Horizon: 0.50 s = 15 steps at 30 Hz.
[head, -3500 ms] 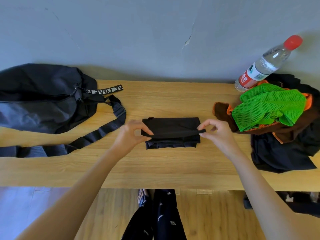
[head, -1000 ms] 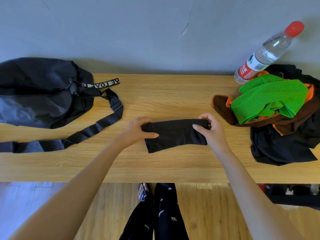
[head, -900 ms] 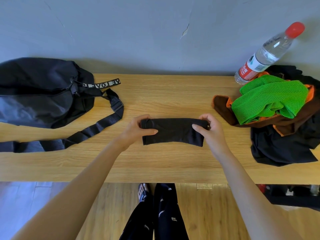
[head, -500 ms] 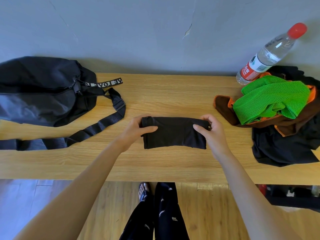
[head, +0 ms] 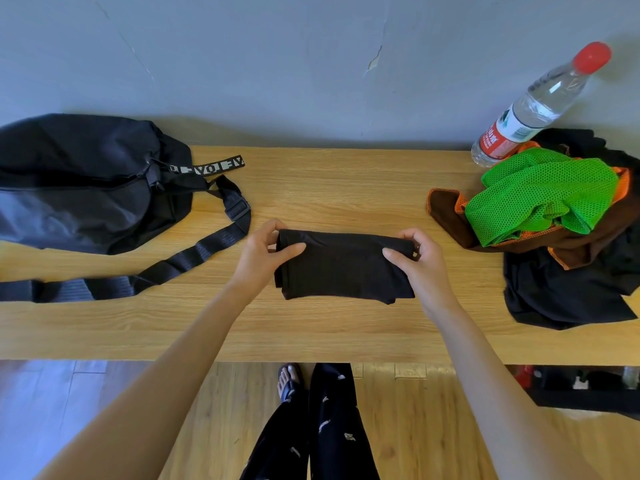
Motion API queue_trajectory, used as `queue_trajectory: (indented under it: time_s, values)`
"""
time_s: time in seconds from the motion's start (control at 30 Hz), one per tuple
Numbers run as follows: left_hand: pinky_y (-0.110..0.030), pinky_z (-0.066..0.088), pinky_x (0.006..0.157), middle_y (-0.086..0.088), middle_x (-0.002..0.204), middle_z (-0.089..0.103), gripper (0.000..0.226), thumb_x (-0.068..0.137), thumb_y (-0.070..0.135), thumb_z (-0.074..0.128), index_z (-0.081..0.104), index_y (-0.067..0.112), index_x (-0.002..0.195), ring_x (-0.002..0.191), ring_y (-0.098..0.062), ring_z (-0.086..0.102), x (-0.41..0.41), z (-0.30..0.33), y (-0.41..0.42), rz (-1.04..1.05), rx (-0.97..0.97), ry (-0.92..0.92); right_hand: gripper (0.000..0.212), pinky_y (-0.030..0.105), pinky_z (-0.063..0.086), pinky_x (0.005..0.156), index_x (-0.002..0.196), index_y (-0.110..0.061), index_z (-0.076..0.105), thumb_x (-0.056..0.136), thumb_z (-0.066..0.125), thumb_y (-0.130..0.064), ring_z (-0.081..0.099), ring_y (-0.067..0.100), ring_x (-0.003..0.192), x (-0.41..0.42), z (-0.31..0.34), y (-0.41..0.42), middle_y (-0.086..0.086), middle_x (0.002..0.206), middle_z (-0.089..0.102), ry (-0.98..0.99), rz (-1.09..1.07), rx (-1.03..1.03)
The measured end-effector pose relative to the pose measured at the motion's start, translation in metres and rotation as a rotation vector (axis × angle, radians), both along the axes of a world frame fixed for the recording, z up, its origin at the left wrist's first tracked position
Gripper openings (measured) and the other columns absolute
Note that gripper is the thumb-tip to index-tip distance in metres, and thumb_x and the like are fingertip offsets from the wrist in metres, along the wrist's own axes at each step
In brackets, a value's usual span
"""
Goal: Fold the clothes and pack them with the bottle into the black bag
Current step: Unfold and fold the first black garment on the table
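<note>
black knit fabric, folded into a compact rectangle [head: 344,266], sits at the centre of the frame on the wooden table [head: 329,188], held at both short ends. the left hand [head: 261,252] grips the left end, thumb lying on the top face and fingers curled behind the far edge; the right hand [head: 417,256] pinches the right end in the same way, thumb on top. the black bag [head: 86,185] lies at the left of the frame, its strap [head: 194,258] trailing toward the lower left. the bottle [head: 533,109], red-capped, stands at the upper right against the wall. just below it lies the unfolded pile: a green mesh garment [head: 540,195] on a brown one with orange trim [head: 450,216], both over a dark garment [head: 561,292].

to do this step well, judged from the pose: keep both grips level so the layers stay aligned, press the upper fold flat, and carry the bundle leftward without letting the lower right corner, which looks slightly uneven, fall open. the bag probably needs opening first.

hard to make out: whether the bag's zip is open or closed, as the dark fabric hides its mouth; the bag's left end, cut off by the frame edge; how many layers the folded piece has; how many garments make up the pile; the bottle's base, partly hidden behind the mesh.
</note>
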<state>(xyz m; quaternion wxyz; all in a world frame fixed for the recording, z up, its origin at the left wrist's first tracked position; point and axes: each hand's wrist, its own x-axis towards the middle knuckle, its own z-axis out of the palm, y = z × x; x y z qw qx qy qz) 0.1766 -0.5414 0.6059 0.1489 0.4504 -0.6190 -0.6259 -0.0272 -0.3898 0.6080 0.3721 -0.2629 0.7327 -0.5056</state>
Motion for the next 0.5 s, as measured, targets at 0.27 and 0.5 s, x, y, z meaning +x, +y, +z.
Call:
queue_trajectory:
  time_s: [0.27,0.5]
  values:
    - [-0.018,0.048,0.068,0.007,0.096,0.057,0.035,0.083,0.012,0.070,0.051,0.023,0.110,0.081,-0.011,0.058,0.009,-0.023,0.002,-0.078,-0.280,-0.260,0.029,0.028,0.050,0.079,0.107,-0.020,0.051,0.086,0.063,-0.004,0.052,-0.001,0.093,0.000,-0.020,0.001,-0.009,0.101,0.055,0.213,0.090,0.112]
    - [-0.037,0.013,0.103,0.005,0.142,0.035,0.052,0.074,0.035,0.076,0.055,0.037,0.121,0.133,-0.009,0.018,0.008,-0.032,0.011,-0.370,-0.613,-0.270,0.062,0.007,0.041,0.082,0.126,-0.036,0.045,0.079,0.071,-0.005,0.042,-0.012,0.109,-0.001,-0.021,0.012,-0.003,0.123,0.037,0.261,0.169,0.072]
